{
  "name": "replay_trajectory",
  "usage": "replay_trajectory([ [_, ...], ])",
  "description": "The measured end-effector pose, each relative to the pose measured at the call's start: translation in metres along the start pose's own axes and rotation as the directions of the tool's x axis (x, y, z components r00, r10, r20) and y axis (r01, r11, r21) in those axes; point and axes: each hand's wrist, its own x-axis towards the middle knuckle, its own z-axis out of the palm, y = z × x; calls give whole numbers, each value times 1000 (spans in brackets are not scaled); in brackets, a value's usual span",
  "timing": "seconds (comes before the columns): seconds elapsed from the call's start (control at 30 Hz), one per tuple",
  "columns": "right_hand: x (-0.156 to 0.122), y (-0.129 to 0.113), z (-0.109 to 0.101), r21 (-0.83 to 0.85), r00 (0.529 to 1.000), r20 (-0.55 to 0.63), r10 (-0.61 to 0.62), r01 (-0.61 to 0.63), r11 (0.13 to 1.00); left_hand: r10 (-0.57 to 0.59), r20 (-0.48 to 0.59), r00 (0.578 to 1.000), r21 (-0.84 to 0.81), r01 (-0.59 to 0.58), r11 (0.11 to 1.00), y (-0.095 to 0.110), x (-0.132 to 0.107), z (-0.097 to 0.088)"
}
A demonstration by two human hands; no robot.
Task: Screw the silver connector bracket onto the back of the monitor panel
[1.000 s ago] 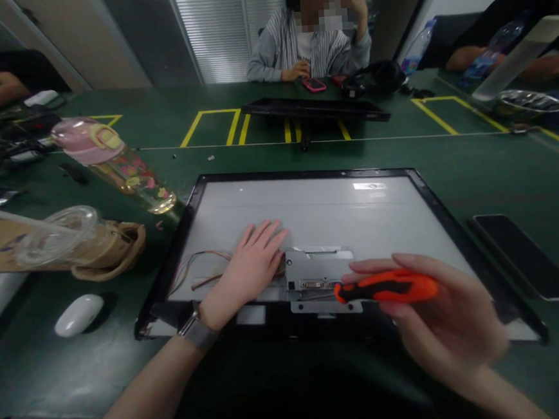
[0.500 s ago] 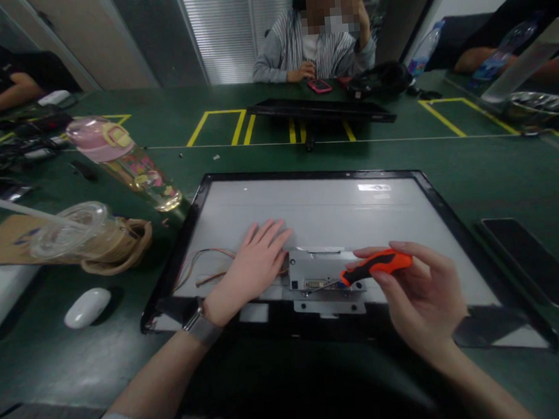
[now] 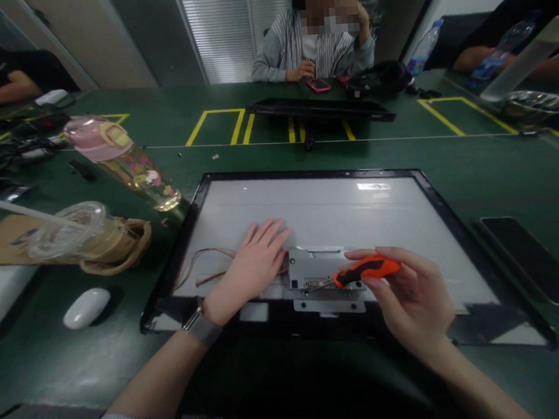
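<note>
A display panel [image 3: 308,207] with a black frame lies flat on the table, its pale back upward. My left hand [image 3: 259,259] rests on it with fingers spread, just left of a silver metal bracket [image 3: 315,265] that carries video ports. My right hand [image 3: 412,299] grips an orange and black screwdriver [image 3: 369,268], held nearly level. Its shaft points left, and the tip is at the bracket's front edge beside the connectors; I cannot tell whether it sits in a screw. Thin coloured wires [image 3: 212,276] run out by my left wrist.
To the left are a white mouse [image 3: 86,308], an iced drink cup [image 3: 92,234] and a pink-lidded bottle [image 3: 125,163]. A black phone [image 3: 530,261] lies at right. Beyond the panel is a black monitor [image 3: 320,111]; across the table sits a person [image 3: 315,45].
My right hand and the screwdriver have shifted slightly left and down, bringing the handle nearer the connectors. The left hand stays put on the panel.
</note>
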Motion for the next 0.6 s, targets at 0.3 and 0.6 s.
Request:
replay_trajectory([
  [0.3,17,-18,-12,398,910,361,202,-346,849,-8,-8,1000,-14,8,1000,1,0,0],
  [0.6,9,-15,-10,432,921,341,187,-330,839,-1,-6,1000,-13,1,1000,0,0,0],
])
